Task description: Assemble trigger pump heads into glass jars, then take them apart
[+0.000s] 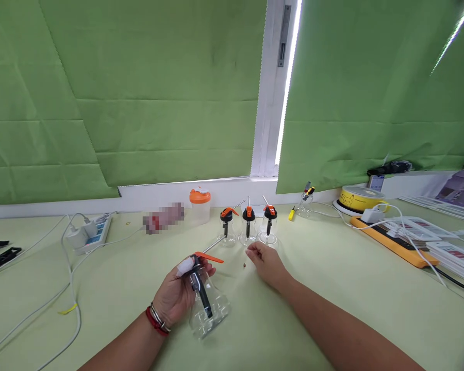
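A clear bottle (212, 309) with a black inner tube, an orange lever and a thin metal spout is tilted in my left hand (178, 293), whose fingers wrap round its neck. White wrapping covers that thumb. My right hand (265, 262) rests near the table surface with fingers curled and fingertips together; whatever they may hold is too small to make out. A tiny brown piece (244, 265) lies just left of it. Behind stand three similar bottles upright: a left one (227, 232), a middle one (248, 232) and a right one (269, 232).
An orange-lidded shaker (200, 208) stands at the back beside a blurred pinkish item (164, 217). White cables and a power strip (100, 234) lie left. To the right are a yellow tin (361, 200), an orange power strip (394, 243), a yellow screwdriver (292, 213) and white racks (454, 257).
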### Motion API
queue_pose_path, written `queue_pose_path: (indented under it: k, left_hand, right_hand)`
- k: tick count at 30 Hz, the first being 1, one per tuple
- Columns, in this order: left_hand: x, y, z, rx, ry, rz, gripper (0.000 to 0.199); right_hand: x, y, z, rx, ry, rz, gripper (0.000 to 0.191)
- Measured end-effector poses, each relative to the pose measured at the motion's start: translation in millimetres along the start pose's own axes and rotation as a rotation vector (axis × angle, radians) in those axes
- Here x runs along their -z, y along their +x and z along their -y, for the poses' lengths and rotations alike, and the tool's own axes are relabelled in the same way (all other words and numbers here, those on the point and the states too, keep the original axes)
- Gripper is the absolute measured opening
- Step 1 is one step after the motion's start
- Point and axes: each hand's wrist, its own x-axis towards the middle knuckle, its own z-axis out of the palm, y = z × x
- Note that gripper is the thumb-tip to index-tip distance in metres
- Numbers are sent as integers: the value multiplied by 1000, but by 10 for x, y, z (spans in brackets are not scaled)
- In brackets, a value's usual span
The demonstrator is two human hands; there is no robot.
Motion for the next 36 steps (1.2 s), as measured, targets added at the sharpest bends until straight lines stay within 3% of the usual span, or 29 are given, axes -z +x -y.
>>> queue_pose_path:
  k: [2, 5, 8, 14, 17, 19, 21, 23, 26, 28, 29, 31, 34, 36]
  left_hand:
    - [-41, -25, -21, -31, -67, -21, 18]
    - [-100, -72, -9, -110, -129, 6, 20]
    - [-144, -129, 25, -164, -64, 87, 19]
    - [-183, -197, 34, -314, 524, 57, 11]
    - [-193, -218, 45, -400, 830, -4, 26]
    - [-215, -236, 64, -421, 914, -53, 30]
    - [-252, -252, 85, -365, 914, -112, 33]
    - [-291, -260, 101, -195, 877, -163, 37]
    - [-317, -252, 110, 104, 835, -169, 44]
    - [-305, -238, 113, 147, 824, -149, 45]
    - [-293, -232, 117, 114, 819, -154, 45]
    - [-266, -222, 131, -19, 833, -180, 42]
    - [-250, -223, 158, -210, 899, -175, 38]
    - [-267, -233, 165, -201, 932, -157, 38]
  right_hand:
    - [44, -114, 106, -69, 189, 78, 38]
    - [41, -360, 310, -272, 537, 507, 57]
    - [6, -564, 514, -352, 845, 742, 62]
    - [26, -636, 741, -427, 1025, 590, 41]
    - [31, -675, 745, -448, 971, 559, 46]
    - [37, -725, 724, -409, 846, 540, 50]
    - [64, -775, 689, -265, 616, 512, 57]
    - [114, -811, 641, 61, 283, 433, 65]
    - [191, -829, 551, 663, -200, 303, 59]
    - [213, -822, 503, 834, -307, 257, 57]
    - [211, -816, 489, 796, -275, 233, 64]
    - [185, -807, 484, 528, -94, 220, 79]
    - [122, -827, 514, 66, 152, 378, 59]
    - [102, -871, 533, 94, 106, 430, 48]
